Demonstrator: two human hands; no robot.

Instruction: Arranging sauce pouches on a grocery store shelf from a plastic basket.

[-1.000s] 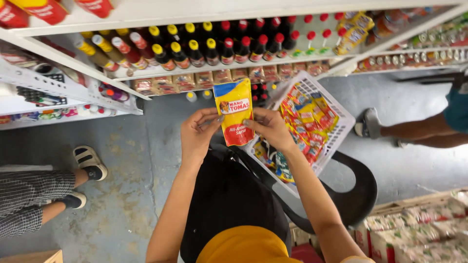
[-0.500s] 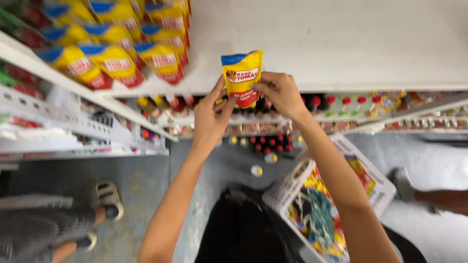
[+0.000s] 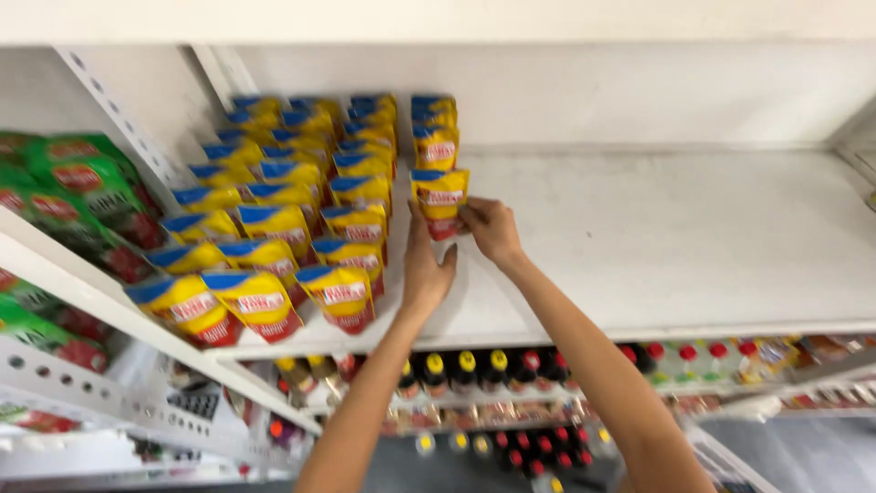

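Yellow-and-blue pouch (image 3: 440, 202) now up at the white shelf (image 3: 693, 237), centre of frame, standing at the front of the rightmost pouch row; half a second back it was still in the air below the shelf edge. Both hands pinch it: left hand (image 3: 426, 265) on its left edge, right hand (image 3: 491, 228) on its right side. Stocked pouch rows (image 3: 292, 219) fill upper left, bottles (image 3: 474, 370) low in frame. Placement looks nearly finished, not yet let go.

I see through one camera on my head. It looks forward and a bit down at the white shelf (image 3: 693, 228), up close. My arms reach in from 6 o'clock.
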